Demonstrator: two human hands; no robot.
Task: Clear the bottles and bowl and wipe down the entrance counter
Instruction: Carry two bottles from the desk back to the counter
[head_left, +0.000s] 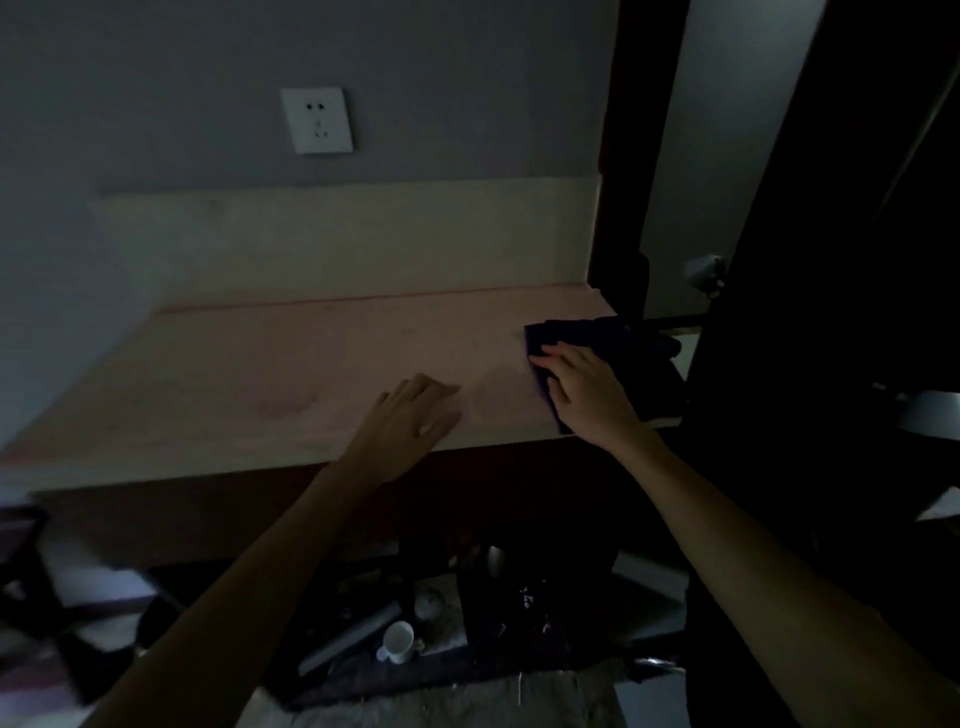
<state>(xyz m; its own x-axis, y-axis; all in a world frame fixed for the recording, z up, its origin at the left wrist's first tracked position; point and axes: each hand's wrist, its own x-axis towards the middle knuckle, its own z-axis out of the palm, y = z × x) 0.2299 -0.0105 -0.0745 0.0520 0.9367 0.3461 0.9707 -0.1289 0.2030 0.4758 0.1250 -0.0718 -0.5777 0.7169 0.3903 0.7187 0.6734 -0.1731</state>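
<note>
The pale wooden counter (260, 384) runs across the middle of the dim view, with no bottle or bowl on its top. A dark purple cloth (608, 338) lies spread at the counter's right end. My right hand (587, 389) presses flat on the cloth's near-left part, fingers straight. My left hand (410, 415) rests flat on the bare counter near the front edge, a short way left of the cloth, fingers straight and holding nothing.
A white wall socket (317, 120) sits above the pale backsplash (337, 244). A dark door frame (628, 156) bounds the counter on the right. Below the counter, a white cup (397, 642) and dark clutter lie on the floor.
</note>
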